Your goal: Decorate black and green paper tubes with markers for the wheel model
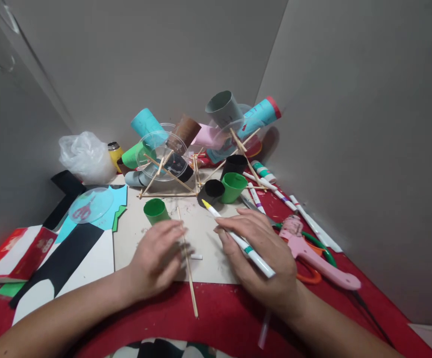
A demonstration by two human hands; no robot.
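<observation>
My right hand [263, 256] grips a white marker [246, 247] with a teal band; its yellow end points up and left. My left hand [158, 258] is loosely curved, with thumb and fingers apart and the fingertips blurred. Next to those fingertips lies a thin wooden stick [190, 278], running from the pale board [134, 248] onto the red table cover. A small white piece [196, 257] rests between the hands. Just beyond my left hand stands a green paper tube [156, 211]. Another green tube [234, 187] and a black tube [211, 193] stand past the marker's tip.
At the back, stick frames [167, 195] support clear discs with coloured paper tubes [149, 127]. A pink glue gun [324, 261] and orange-handled scissors [309, 278] lie right, near several markers [283, 199]. Cut paper [77, 248], a red box [16, 253] and a plastic bag [85, 156] occupy the left.
</observation>
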